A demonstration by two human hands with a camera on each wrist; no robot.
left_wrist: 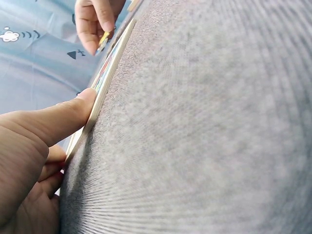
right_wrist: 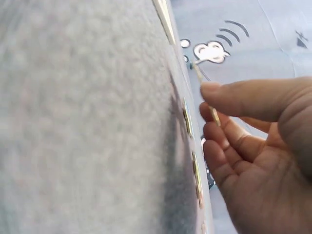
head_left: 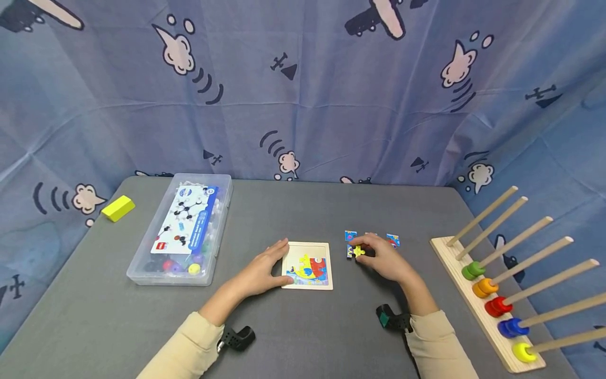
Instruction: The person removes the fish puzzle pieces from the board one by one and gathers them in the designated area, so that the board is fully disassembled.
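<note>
A square wooden jigsaw tray (head_left: 307, 287) lies on the table, part of its colourful picture in place and its upper area bare wood. My left hand (head_left: 259, 271) rests along its left side, the thumb on the lower left rim and the fingertips by the upper left corner. To the right of the tray, my right hand (head_left: 379, 256) pinches a yellow and dark puzzle piece (head_left: 359, 251) between thumb and fingers. The right wrist view shows that piece (right_wrist: 215, 117) edge-on, tilted above the table. Several loose blue puzzle pieces (head_left: 351, 235) lie around this hand, some partly hidden by it.
A clear plastic box (head_left: 215, 263) of molecular model parts stands at the left, with a yellow block (head_left: 118, 208) beyond it. On the right is a wooden peg rack (head_left: 492, 321) with coloured rings and tall slanting dowels. A patterned curtain (head_left: 303, 95) hangs behind the table.
</note>
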